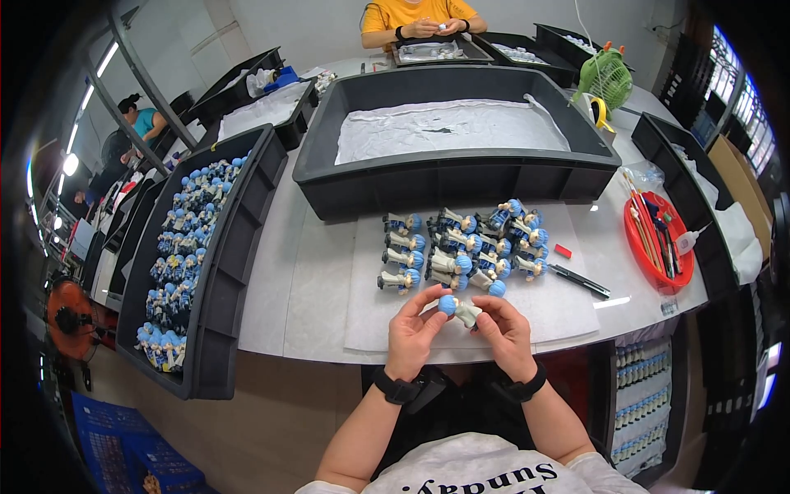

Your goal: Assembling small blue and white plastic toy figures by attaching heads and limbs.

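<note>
A small figurine (467, 314) with blue hair and a white body lies sideways between my two hands, just over the table's near edge. My left hand (414, 331) is closed about its blue head, thumb and fingers pinching it. The thumb and fingers of my right hand (505, 331) grip its lower end. Beyond my hands, several like figurines (451, 265) lie in rows on a white sheet (370, 317). To their right are a black pen (580, 281) and a small red cap (562, 250), apart from each other.
A large black bin (461, 179) lined with white cloth stands behind the figurines. Another black bin (216, 329) at left holds many figurines. At right sit a red tray (687, 276) with brushes and a green fan (605, 76). A co-worker in yellow (421, 11) works across the table.
</note>
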